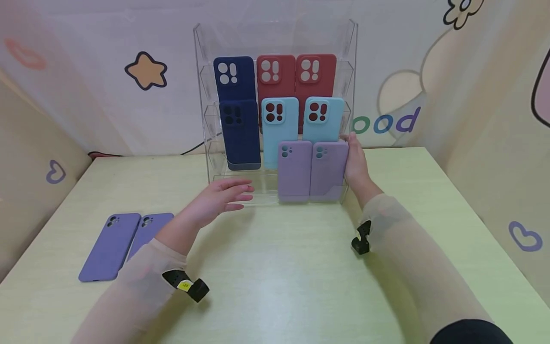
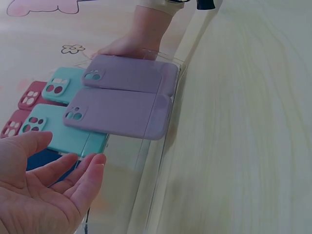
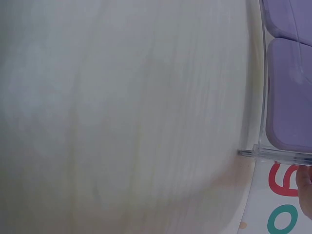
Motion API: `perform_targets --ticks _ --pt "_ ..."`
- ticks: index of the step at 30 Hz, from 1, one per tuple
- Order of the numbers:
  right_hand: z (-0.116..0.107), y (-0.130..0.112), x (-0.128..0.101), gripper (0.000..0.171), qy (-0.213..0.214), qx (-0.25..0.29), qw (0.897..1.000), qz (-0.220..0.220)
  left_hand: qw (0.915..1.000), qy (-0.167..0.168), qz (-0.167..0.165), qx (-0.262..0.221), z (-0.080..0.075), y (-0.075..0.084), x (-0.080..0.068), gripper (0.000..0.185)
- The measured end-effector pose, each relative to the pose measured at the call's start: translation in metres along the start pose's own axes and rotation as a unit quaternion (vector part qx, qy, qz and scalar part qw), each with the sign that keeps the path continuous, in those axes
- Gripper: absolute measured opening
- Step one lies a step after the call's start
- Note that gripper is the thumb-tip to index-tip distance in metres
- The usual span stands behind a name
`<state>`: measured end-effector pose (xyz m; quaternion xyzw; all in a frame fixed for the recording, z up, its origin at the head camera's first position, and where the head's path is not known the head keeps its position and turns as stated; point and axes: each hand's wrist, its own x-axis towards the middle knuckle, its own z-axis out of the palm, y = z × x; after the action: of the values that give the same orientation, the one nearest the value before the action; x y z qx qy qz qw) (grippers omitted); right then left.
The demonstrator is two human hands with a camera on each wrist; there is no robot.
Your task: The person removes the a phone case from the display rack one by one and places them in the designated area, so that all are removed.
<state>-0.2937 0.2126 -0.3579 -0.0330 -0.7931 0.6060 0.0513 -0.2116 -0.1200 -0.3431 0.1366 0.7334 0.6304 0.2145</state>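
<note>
A clear acrylic display rack [image 1: 207, 157] holds phone cases in stepped tiers. Two lavender phone cases [image 1: 294, 171] lean side by side at the right of its lowest tier. My right hand [image 1: 358, 165] holds the rack's right side beside them, its fingers partly hidden by the panel. To the left, my left hand [image 1: 225, 197] hovers before the lowest tier, fingers spread and nothing in them. Two light blue cases [image 1: 280, 136] and a dark blue case [image 1: 240, 138] occupy the tier behind. Higher up stand two red cases [image 1: 277, 76] and another dark blue case [image 1: 234, 86].
Two violet phone cases [image 1: 109, 246] lie flat on the table [image 1: 275, 286] at the left, one partly behind my left forearm. A printed curtain [image 1: 94, 86] hangs behind the rack. Each wrist wears a small black camera [image 1: 197, 289]. A dark cable [image 1: 193, 148] runs behind the rack.
</note>
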Motion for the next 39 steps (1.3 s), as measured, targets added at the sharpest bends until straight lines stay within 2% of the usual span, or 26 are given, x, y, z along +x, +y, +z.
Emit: perform_targets --ticks 6,14,23,29,39 --pt "0.001 -0.002 -0.001 0.082 0.002 0.002 1.000 0.003 1.0000 0.000 0.001 -0.006 0.005 0.000 0.009 0.044" --pt "0.001 0.000 0.001 0.080 0.004 0.002 1.000 -0.005 0.9997 0.016 0.007 0.015 0.010 0.002 0.018 0.042" --pt "0.001 0.003 0.002 0.079 0.006 0.000 1.000 -0.011 0.9988 0.048 0.005 -0.008 0.019 0.006 0.031 0.045" --pt "0.000 0.002 0.000 0.079 0.008 -0.002 1.000 -0.007 0.9971 0.062 0.024 -0.038 0.029 0.006 0.041 0.045" --pt "0.000 0.002 -0.002 0.075 0.014 -0.003 1.000 -0.015 0.9957 0.079 0.025 -0.040 0.042 -0.001 0.058 0.045"
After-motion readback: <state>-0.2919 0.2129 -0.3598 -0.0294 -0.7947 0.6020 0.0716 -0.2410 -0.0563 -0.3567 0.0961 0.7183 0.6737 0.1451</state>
